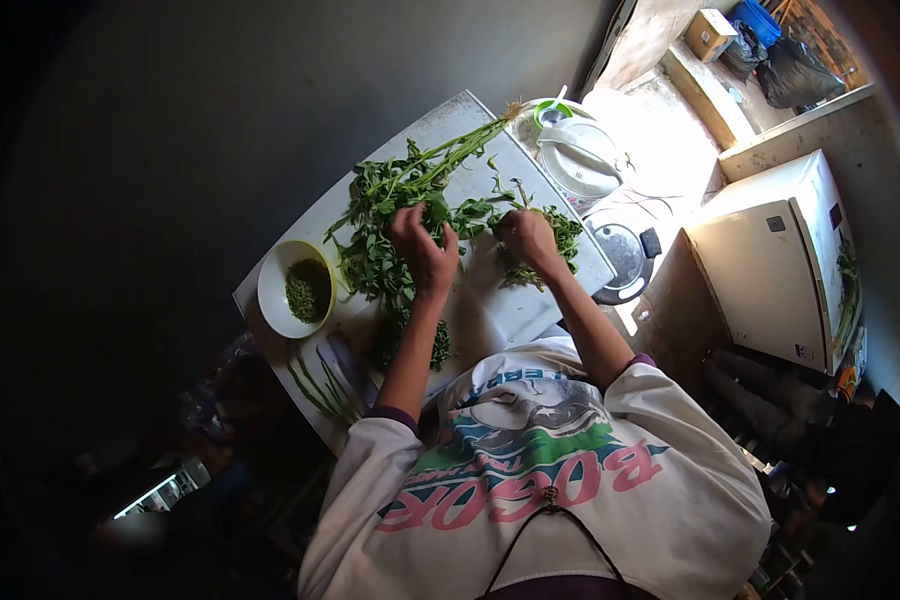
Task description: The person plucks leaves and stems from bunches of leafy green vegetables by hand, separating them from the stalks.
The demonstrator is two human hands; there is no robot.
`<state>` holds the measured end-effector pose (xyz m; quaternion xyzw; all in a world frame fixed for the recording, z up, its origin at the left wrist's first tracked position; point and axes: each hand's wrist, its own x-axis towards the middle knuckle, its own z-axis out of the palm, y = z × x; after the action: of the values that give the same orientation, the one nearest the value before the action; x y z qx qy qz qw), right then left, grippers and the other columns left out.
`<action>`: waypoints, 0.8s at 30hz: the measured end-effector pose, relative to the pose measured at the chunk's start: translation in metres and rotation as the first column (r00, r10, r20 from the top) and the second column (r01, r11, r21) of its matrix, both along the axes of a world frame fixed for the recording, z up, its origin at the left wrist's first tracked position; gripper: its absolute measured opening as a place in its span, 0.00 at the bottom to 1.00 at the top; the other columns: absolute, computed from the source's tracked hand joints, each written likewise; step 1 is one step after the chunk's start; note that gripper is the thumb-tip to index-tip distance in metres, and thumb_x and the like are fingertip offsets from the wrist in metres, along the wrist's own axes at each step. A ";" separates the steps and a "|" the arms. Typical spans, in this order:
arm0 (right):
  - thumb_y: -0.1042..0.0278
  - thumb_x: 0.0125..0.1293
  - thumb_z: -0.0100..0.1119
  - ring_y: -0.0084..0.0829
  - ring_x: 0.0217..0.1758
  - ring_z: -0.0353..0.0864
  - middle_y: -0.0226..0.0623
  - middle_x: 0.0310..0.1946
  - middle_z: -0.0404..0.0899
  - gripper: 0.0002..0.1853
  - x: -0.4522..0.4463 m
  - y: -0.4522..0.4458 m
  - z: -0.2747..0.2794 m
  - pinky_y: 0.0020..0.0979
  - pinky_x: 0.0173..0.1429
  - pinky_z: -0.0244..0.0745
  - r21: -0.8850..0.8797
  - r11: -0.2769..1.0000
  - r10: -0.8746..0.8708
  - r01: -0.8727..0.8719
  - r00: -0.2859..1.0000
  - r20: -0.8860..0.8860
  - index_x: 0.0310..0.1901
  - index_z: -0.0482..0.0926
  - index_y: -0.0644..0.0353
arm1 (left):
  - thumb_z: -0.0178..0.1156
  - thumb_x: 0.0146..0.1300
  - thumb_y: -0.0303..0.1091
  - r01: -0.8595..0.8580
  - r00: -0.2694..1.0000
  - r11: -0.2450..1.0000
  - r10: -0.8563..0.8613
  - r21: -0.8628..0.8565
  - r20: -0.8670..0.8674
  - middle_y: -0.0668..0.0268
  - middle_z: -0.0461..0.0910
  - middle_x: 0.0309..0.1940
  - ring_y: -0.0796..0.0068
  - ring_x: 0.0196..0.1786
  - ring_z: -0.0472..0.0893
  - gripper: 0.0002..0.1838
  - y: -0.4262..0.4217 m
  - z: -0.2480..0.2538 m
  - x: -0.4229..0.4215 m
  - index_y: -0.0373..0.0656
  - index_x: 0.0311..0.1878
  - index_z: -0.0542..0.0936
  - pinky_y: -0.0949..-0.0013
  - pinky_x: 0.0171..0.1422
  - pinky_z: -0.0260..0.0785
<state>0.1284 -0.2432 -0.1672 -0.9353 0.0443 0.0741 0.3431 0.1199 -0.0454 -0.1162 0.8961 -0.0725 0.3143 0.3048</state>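
A bunch of leafy green stems (370, 210) lies across the white table, its roots toward the far corner. My left hand (425, 248) is over the leaves, its fingers bent and the thumb apart from them. To the right, my right hand (532, 242) is closed, fingers pinched at the end of a leafy sprig (473, 213) that spans the gap between my hands. Beneath and beside the right hand is a pile of picked stems and leaves (567, 232). A heap of small dark leaves (432, 350) lies by my left forearm, partly hidden by it.
A bowl (273, 290) with chopped greens stands at the table's left edge, near long green pods (320, 390). Beyond the right edge are a white rice cooker (578, 160), a lidded pot (620, 255) and a small green bowl (550, 113). A white fridge (760, 270) stands farther right.
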 end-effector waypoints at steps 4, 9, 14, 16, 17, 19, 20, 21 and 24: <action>0.63 0.60 0.70 0.24 0.29 0.83 0.34 0.29 0.86 0.10 0.004 -0.027 0.019 0.30 0.38 0.78 0.403 0.915 0.013 0.022 0.996 -0.084 0.40 0.86 0.60 | 0.66 0.59 0.26 0.370 0.884 0.929 -0.350 0.008 -0.311 0.57 0.77 0.52 0.53 0.55 0.77 0.21 -0.002 -0.024 0.014 0.41 0.56 0.76 0.59 0.60 0.72; 0.64 0.69 0.66 0.14 0.32 0.78 0.21 0.32 0.81 0.08 -0.002 -0.042 0.059 0.20 0.34 0.72 0.704 0.662 0.005 0.258 0.938 -0.348 0.45 0.80 0.56 | 0.67 0.64 0.31 0.341 0.742 0.896 -0.443 -0.285 -0.503 0.58 0.81 0.49 0.62 0.51 0.81 0.20 -0.024 -0.041 0.025 0.38 0.58 0.75 0.65 0.56 0.74; 0.68 0.67 0.67 0.19 0.35 0.81 0.30 0.36 0.84 0.09 -0.009 -0.034 0.058 0.23 0.37 0.77 0.829 0.531 0.032 0.178 0.973 -0.230 0.41 0.76 0.61 | 0.64 0.72 0.37 0.155 0.557 0.355 -0.802 -0.922 -0.215 0.63 0.84 0.45 0.81 0.43 0.81 0.19 -0.041 -0.010 0.013 0.34 0.57 0.76 0.75 0.46 0.75; 0.70 0.67 0.66 0.20 0.36 0.82 0.33 0.36 0.85 0.08 -0.010 -0.026 0.064 0.24 0.38 0.76 0.851 0.516 0.038 0.099 0.990 -0.138 0.41 0.76 0.62 | 0.64 0.72 0.35 0.143 0.608 0.319 -0.775 -0.937 -0.171 0.66 0.85 0.41 0.81 0.39 0.83 0.15 -0.045 -0.006 0.008 0.34 0.54 0.79 0.74 0.46 0.76; 0.70 0.67 0.66 0.20 0.36 0.82 0.33 0.36 0.85 0.08 -0.010 -0.023 0.068 0.24 0.38 0.76 0.852 0.514 0.042 0.096 0.990 -0.137 0.41 0.76 0.62 | 0.64 0.72 0.35 0.143 0.611 0.322 -0.773 -0.936 -0.172 0.66 0.85 0.41 0.81 0.39 0.83 0.15 -0.044 -0.004 0.006 0.34 0.54 0.79 0.74 0.46 0.76; 0.73 0.68 0.66 0.19 0.36 0.81 0.27 0.34 0.82 0.07 -0.011 -0.018 0.080 0.24 0.39 0.77 0.871 0.481 0.027 0.096 0.992 -0.125 0.40 0.76 0.60 | 0.64 0.72 0.33 0.039 0.686 0.282 -0.705 -0.959 -0.180 0.67 0.86 0.37 0.82 0.38 0.83 0.12 -0.043 0.002 0.003 0.34 0.51 0.81 0.74 0.46 0.76; 0.73 0.68 0.66 0.19 0.36 0.81 0.27 0.34 0.82 0.07 -0.011 -0.017 0.087 0.24 0.39 0.77 0.872 0.481 0.028 0.094 0.992 -0.122 0.40 0.76 0.60 | 0.63 0.72 0.32 0.064 0.708 0.287 -0.688 -0.956 -0.160 0.66 0.86 0.36 0.82 0.39 0.83 0.10 -0.041 0.005 0.004 0.34 0.48 0.82 0.74 0.46 0.76; 0.73 0.68 0.67 0.19 0.37 0.81 0.27 0.35 0.82 0.07 -0.011 -0.016 0.097 0.24 0.39 0.77 0.871 0.485 0.047 0.077 0.992 -0.114 0.41 0.76 0.60 | 0.63 0.72 0.32 0.066 0.710 0.288 -0.686 -0.955 -0.158 0.66 0.86 0.36 0.82 0.39 0.83 0.10 -0.038 0.009 0.004 0.34 0.48 0.82 0.74 0.46 0.76; 0.73 0.67 0.67 0.20 0.38 0.82 0.28 0.38 0.82 0.08 -0.012 -0.015 0.116 0.25 0.41 0.78 0.862 0.505 0.069 0.047 0.993 -0.095 0.41 0.76 0.60 | 0.63 0.72 0.32 0.045 0.725 0.282 -0.669 -0.958 -0.163 0.67 0.86 0.36 0.83 0.39 0.83 0.10 -0.030 0.026 0.000 0.34 0.47 0.83 0.75 0.47 0.76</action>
<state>0.1164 -0.2582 -0.0514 -0.6349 0.0158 0.1433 0.7590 0.1202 -0.0752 -0.0903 0.5754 -0.0087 -0.0518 0.8162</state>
